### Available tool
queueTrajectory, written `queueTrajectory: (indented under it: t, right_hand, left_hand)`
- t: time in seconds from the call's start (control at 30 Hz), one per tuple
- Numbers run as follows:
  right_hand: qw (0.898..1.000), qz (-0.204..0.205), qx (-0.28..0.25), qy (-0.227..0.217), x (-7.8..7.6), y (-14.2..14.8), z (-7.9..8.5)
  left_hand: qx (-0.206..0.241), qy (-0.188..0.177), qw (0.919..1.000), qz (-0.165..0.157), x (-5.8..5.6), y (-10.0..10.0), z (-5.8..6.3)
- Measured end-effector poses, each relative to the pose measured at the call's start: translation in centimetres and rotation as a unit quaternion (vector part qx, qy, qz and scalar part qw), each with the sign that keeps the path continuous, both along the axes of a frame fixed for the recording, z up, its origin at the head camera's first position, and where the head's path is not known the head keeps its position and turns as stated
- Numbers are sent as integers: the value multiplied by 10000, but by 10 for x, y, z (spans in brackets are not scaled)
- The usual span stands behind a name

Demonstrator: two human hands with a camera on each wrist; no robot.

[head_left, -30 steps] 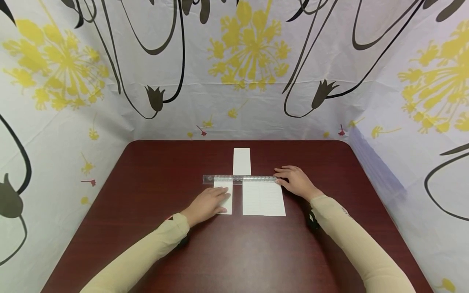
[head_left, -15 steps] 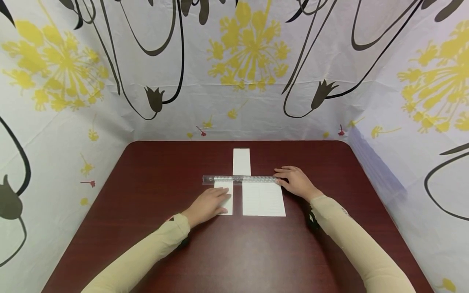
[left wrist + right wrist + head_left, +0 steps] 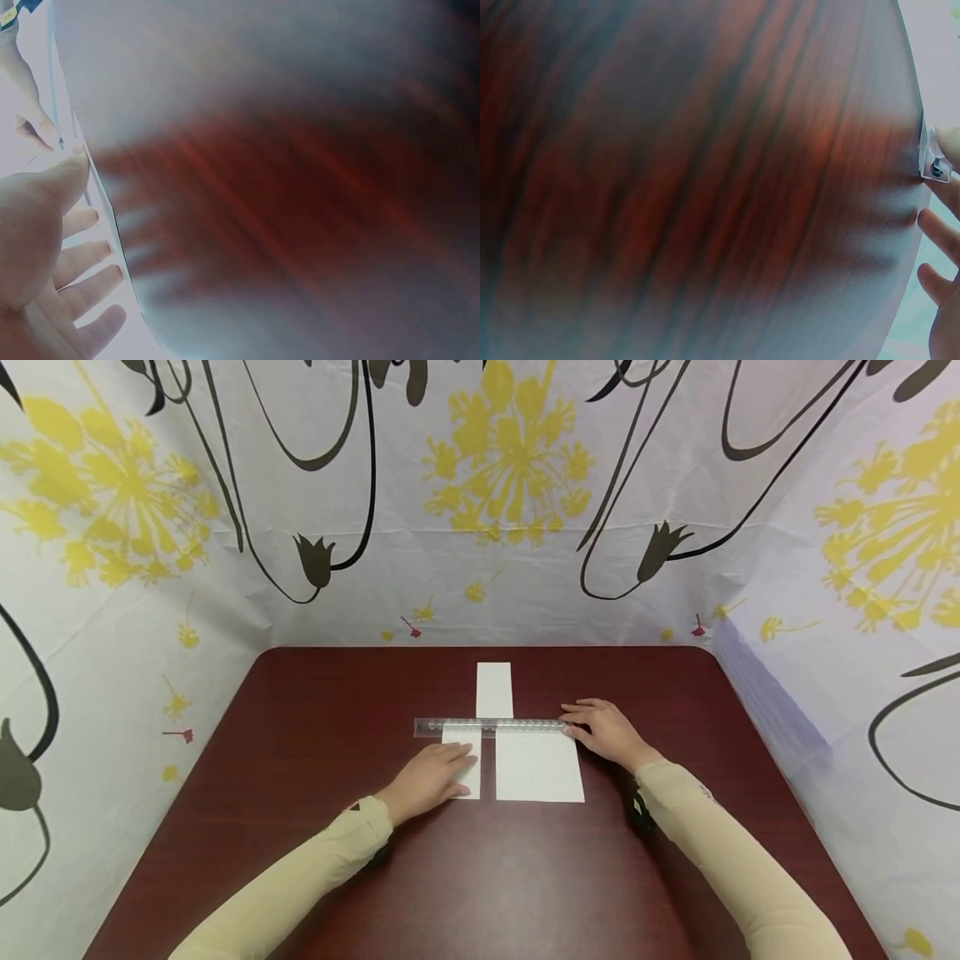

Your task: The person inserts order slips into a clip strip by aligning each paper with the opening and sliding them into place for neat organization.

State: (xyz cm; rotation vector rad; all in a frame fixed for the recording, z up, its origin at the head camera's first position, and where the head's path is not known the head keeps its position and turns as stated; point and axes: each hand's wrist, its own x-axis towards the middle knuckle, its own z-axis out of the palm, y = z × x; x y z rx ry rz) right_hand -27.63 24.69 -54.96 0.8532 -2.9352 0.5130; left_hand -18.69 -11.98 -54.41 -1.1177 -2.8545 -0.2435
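Observation:
A clear ruler [image 3: 450,727] lies crosswise near the middle of the table in the head view. At its right end my right hand [image 3: 606,732] pinches it between thumb and forefinger; the ruler's tip [image 3: 935,166] shows in the right wrist view. Below the ruler my left hand [image 3: 426,779] rests, fingers extended, on a narrow white paper strip [image 3: 472,777]. To its right, across a slim gap, lies a wider lined paper sheet [image 3: 538,768], its top edge under the ruler. Another white paper piece [image 3: 494,689] lies just beyond the ruler.
The dark red wooden table [image 3: 495,877] has rounded far corners. A white cloth [image 3: 480,610] printed with flowers hangs behind it and at both sides.
My left hand has slid the narrow strip slightly to the right, so the gap to the wider sheet is smaller. The right hand and ruler have stayed put.

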Motion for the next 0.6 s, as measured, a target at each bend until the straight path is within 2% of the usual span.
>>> queueTrajectory:
  t: [0.27, 0.6]
  right_hand:
    - [9999, -10, -43, -97, 1, 0, 3]
    - [10000, 20, 2, -64, 0, -1, 4]
  left_hand:
    - [5, 18, 10000, -84, -1, 4, -1]
    - [-148, 12, 9999, -38, -3, 11, 2]
